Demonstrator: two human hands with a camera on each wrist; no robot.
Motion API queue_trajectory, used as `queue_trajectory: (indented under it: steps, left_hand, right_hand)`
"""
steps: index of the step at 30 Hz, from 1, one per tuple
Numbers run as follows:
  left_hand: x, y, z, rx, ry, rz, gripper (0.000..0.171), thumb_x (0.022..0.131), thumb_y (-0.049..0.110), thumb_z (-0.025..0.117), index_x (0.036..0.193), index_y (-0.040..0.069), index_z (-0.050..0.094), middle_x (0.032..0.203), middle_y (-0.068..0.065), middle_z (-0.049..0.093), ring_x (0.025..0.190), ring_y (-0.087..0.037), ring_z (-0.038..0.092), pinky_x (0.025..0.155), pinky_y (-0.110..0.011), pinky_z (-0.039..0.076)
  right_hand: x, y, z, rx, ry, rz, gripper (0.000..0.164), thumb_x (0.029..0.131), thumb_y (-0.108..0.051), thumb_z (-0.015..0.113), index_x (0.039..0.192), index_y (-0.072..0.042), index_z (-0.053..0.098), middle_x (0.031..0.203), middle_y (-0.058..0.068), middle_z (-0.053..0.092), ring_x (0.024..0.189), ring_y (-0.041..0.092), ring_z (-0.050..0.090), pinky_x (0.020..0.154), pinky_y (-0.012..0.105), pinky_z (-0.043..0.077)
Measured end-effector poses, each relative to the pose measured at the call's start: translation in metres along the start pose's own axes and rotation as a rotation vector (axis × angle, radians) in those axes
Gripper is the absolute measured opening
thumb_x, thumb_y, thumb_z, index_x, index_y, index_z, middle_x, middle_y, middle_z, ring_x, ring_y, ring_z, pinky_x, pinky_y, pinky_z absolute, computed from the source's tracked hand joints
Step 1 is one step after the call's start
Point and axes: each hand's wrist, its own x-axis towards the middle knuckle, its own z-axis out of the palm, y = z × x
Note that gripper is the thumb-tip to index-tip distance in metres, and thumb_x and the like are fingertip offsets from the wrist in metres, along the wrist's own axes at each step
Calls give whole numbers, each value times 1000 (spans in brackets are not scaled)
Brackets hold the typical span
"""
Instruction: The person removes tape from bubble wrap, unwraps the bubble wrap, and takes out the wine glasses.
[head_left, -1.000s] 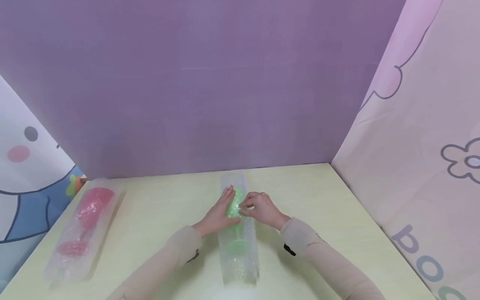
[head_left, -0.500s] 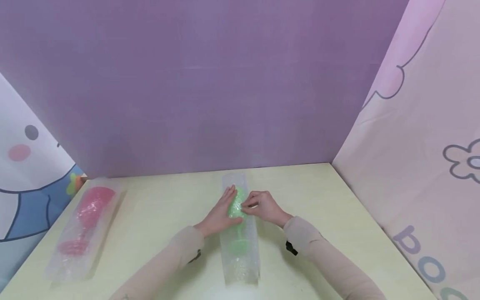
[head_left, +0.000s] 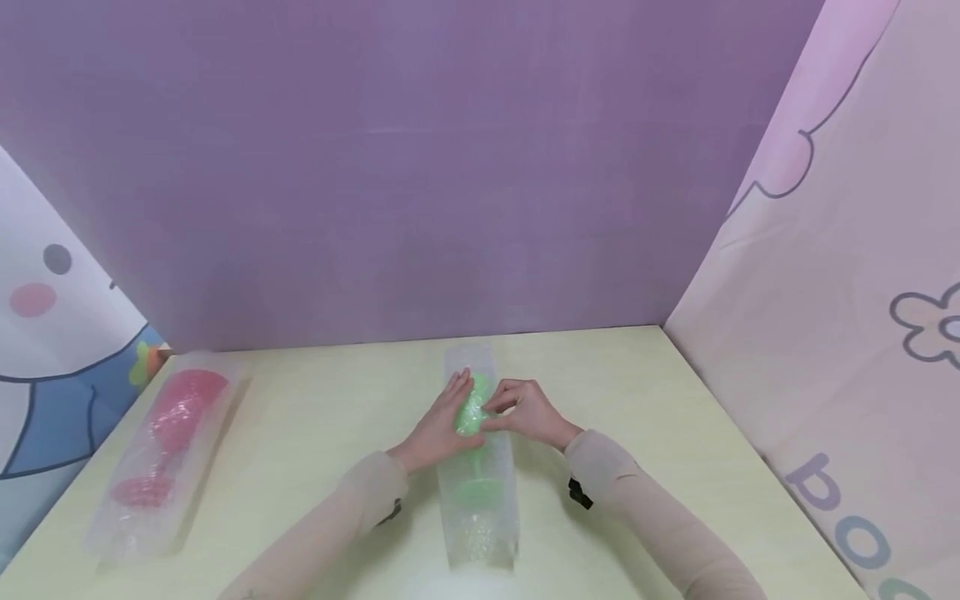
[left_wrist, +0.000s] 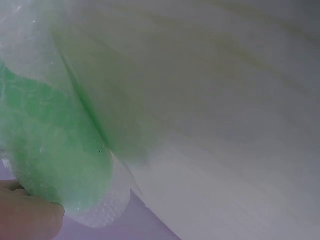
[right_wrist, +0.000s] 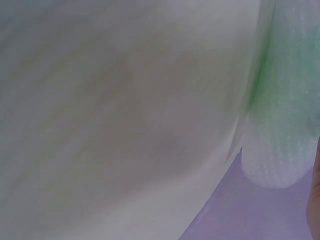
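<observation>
A green goblet-shaped item [head_left: 477, 492], rolled in clear bubble wrap [head_left: 480, 546], lies lengthwise on the table in front of me. In the head view my left hand [head_left: 438, 429] rests across its wider far part, fingers straight and thumb spread. From the other side, my right hand [head_left: 528, 414] bends its thumb and fingertips together at the top of the roll, pinching at the wrap. Whatever is between those fingertips is too small to make out. The left wrist view has the wrapped green bowl [left_wrist: 55, 145] close up beside fingers; the right wrist view catches the wrap's rounded end [right_wrist: 280, 170].
At the table's left lies a second bubble-wrapped roll with a pink goblet shape [head_left: 183, 408] inside. The pale wooden table [head_left: 615, 392] meets a purple wall [head_left: 420, 183] at the back. Printed panels [head_left: 832, 333] stand along both sides.
The right hand's thumb and fingertips drew together and shifted slightly right, then the thumb parted a little from the fingers. The left hand has stayed on the wrap.
</observation>
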Motion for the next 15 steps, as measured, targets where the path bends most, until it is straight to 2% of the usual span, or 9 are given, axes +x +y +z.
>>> queue_trajectory:
  steps: [2,5,9,12,15]
  left_hand:
    - [0,-1,0,-8,0,-7,94,76,34,73,146,5,17,156,-2,4,143,-18,-3,115,-47,13]
    - [0,-2,1,-17,-3,-14,95,76,34,73,146,6,17,155,-1,3,143,-18,-3,115,-47,12]
    - [0,-3,1,-17,-5,-16,94,76,34,73,146,6,17,155,0,2,143,-17,-3,115,-46,12]
    - [0,-2,1,-18,-1,-14,94,75,33,73,146,6,17,155,-1,3,143,-17,-3,115,-46,12]
    - [0,-2,0,-18,2,-15,94,75,32,73,146,5,17,155,-1,3,143,-17,-3,115,-45,12]
  right_hand:
    - [-1,-7,-2,16,-19,-1,19,72,-9,76,88,-1,72,84,12,66,79,24,62,75,35,55]
    - [-1,-11,-4,48,-43,-12,15,74,-5,73,87,3,71,83,15,65,75,21,61,70,30,55]
    - [3,1,-2,74,-51,-23,11,75,-4,73,85,1,72,81,13,65,69,11,59,63,21,54]
    - [6,13,0,66,-51,-42,9,75,-7,74,83,-4,74,79,7,66,67,6,59,61,21,54]
    - [7,18,0,31,-56,-96,7,76,-9,73,83,-7,74,78,3,66,69,4,60,63,21,55]
